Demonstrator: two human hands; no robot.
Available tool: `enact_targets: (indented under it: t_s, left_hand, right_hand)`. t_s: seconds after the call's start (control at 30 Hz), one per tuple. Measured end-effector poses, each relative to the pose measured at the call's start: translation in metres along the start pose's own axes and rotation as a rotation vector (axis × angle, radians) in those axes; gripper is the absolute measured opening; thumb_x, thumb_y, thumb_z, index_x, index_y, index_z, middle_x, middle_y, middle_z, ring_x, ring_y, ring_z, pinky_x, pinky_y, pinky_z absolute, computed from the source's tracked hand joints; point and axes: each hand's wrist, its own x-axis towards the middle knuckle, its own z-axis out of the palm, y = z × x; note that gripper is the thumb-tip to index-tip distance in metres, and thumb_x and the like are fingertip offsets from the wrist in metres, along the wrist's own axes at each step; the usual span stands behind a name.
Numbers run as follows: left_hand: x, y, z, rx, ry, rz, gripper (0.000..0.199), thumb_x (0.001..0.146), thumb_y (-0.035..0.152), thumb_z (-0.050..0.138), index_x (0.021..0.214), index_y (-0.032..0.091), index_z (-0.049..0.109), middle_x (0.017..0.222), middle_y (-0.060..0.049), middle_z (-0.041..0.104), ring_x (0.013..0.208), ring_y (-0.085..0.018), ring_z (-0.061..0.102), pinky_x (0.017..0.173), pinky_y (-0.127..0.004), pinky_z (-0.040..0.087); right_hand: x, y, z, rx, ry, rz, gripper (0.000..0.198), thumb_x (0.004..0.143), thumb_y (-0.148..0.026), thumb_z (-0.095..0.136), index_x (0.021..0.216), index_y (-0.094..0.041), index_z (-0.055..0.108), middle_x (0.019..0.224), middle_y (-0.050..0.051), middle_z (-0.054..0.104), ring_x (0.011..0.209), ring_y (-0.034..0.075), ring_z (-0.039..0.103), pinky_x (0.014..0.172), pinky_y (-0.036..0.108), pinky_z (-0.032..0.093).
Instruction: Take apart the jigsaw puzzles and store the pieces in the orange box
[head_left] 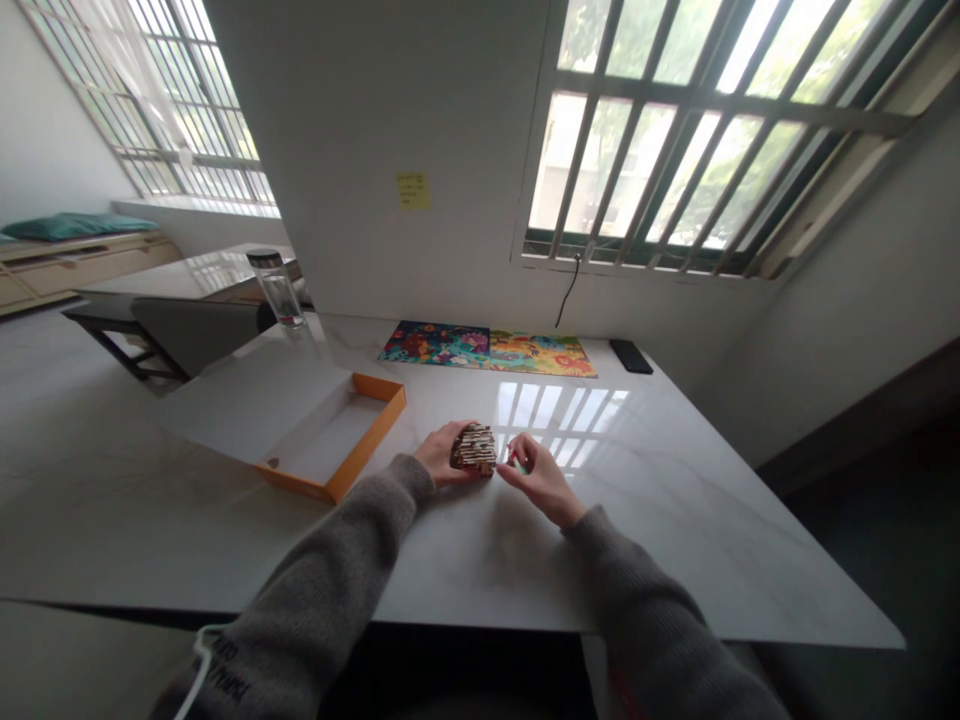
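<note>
Head camera shows me, from afar, the left hand (pixel 441 456) curled around a stack of pieces (pixel 474 449) at six o'clock of centre, presumably so none slip, while the right hand (pixel 541 482), at its three o'clock, pinches one small piece (pixel 519 467).

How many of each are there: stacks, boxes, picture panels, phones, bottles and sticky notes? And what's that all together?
Stack of thin pieces, in the left hand: 1
Open orange-sided box: 1
Picture panels, dark blue panel and yellow panel: 2
Black phone: 1
Clear bottle: 1
Yellow sticky note: 1
Total: 7
</note>
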Motion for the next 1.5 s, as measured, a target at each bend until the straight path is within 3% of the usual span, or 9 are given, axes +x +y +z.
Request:
enact_targets:
  t_s: [0.17, 0.27, 0.4, 0.5, 0.67, 1.0, 1.27, 1.4, 1.5]
  left_hand:
    - [0.0, -0.001, 0.0, 0.011, 0.003, 0.006, 0.083, 0.059, 0.033, 0.084, 0.134, 0.021, 0.049, 0.126, -0.01, 0.062, 0.116, -0.031, 0.059, 0.104, -0.045, 0.047]
    - [0.0, -0.002, 0.0, 0.045, 0.0, 0.014, 0.085, 0.06, 0.04, 0.084, 0.135, 0.022, 0.049, 0.127, -0.01, 0.061, 0.117, -0.03, 0.059, 0.104, -0.044, 0.046]
    - [0.001, -0.004, 0.0, 0.097, -0.021, 0.022, 0.092, 0.058, 0.047, 0.085, 0.137, 0.021, 0.046, 0.128, -0.011, 0.06, 0.117, -0.033, 0.058, 0.104, -0.046, 0.045]
    - [0.001, -0.007, -0.001, 0.117, -0.032, 0.036, 0.095, 0.056, 0.047, 0.086, 0.139, 0.021, 0.045, 0.128, -0.011, 0.06, 0.116, -0.034, 0.058, 0.104, -0.047, 0.045]
    - [0.002, -0.013, 0.0, 0.138, -0.062, 0.043, 0.102, 0.054, 0.048, 0.087, 0.141, 0.021, 0.041, 0.13, -0.013, 0.058, 0.119, -0.035, 0.056, 0.105, -0.048, 0.044]
    - [0.0, 0.002, 0.0, 0.176, -0.037, 0.003, 0.084, 0.064, 0.046, 0.079, 0.135, 0.02, 0.043, 0.129, -0.012, 0.057, 0.117, -0.03, 0.056, 0.103, -0.044, 0.044]
    - [-0.007, 0.039, 0.014, 0.377, 0.037, -0.109, 0.09, 0.061, 0.042, 0.077, 0.139, 0.02, 0.038, 0.123, -0.012, 0.059, 0.115, -0.032, 0.056, 0.102, -0.045, 0.041]
    - [-0.014, 0.059, -0.002, 0.402, 0.216, -0.082, 0.079, 0.06, 0.036, 0.078, 0.131, 0.022, 0.045, 0.117, -0.01, 0.059, 0.11, -0.029, 0.058, 0.099, -0.043, 0.044]
    - [-0.013, 0.062, -0.048, 0.34, 0.485, -0.126, 0.076, 0.064, 0.038, 0.078, 0.128, 0.021, 0.04, 0.119, -0.01, 0.057, 0.109, -0.025, 0.059, 0.099, -0.04, 0.046]
  right_hand:
    - [-0.007, -0.001, 0.012, -0.09, -0.06, -0.166, 0.004, 0.085, -0.019, 0.053, 0.085, -0.021, 0.056, 0.086, 0.002, 0.055, 0.078, 0.016, 0.054, 0.072, 0.029, 0.047]
    - [-0.009, 0.0, 0.019, -0.164, 0.035, -0.23, 0.015, 0.086, -0.012, 0.049, 0.091, -0.022, 0.06, 0.088, 0.004, 0.059, 0.085, 0.018, 0.056, 0.079, 0.032, 0.048]
    - [-0.007, 0.001, 0.026, -0.339, 0.131, -0.209, 0.01, 0.089, -0.017, 0.057, 0.09, -0.023, 0.064, 0.086, 0.005, 0.063, 0.088, 0.022, 0.056, 0.084, 0.038, 0.047]
    - [-0.004, 0.003, 0.027, -0.414, 0.096, -0.25, 0.01, 0.092, -0.021, 0.056, 0.089, -0.025, 0.065, 0.086, 0.004, 0.067, 0.087, 0.022, 0.056, 0.086, 0.041, 0.047]
    - [-0.004, 0.011, 0.031, -0.329, 0.031, -0.339, 0.015, 0.096, -0.022, 0.05, 0.096, -0.025, 0.065, 0.094, 0.006, 0.063, 0.092, 0.02, 0.058, 0.083, 0.035, 0.05]
    - [-0.006, 0.019, 0.026, -0.306, -0.052, -0.349, 0.018, 0.091, -0.015, 0.052, 0.104, -0.023, 0.062, 0.101, 0.006, 0.05, 0.083, 0.015, 0.057, 0.076, 0.03, 0.052]
    - [-0.002, 0.017, 0.002, -0.288, 0.091, -0.234, 0.023, 0.091, -0.013, 0.047, 0.109, -0.021, 0.059, 0.094, 0.003, 0.052, 0.068, 0.012, 0.053, 0.071, 0.029, 0.049]
    - [-0.002, 0.016, -0.004, -0.285, 0.105, -0.232, 0.021, 0.092, -0.015, 0.047, 0.108, -0.021, 0.059, 0.093, 0.003, 0.054, 0.069, 0.013, 0.054, 0.07, 0.029, 0.049]
    - [-0.004, 0.012, -0.004, -0.276, 0.093, -0.242, 0.021, 0.092, -0.016, 0.047, 0.109, -0.021, 0.059, 0.092, 0.004, 0.054, 0.072, 0.014, 0.055, 0.072, 0.03, 0.049]
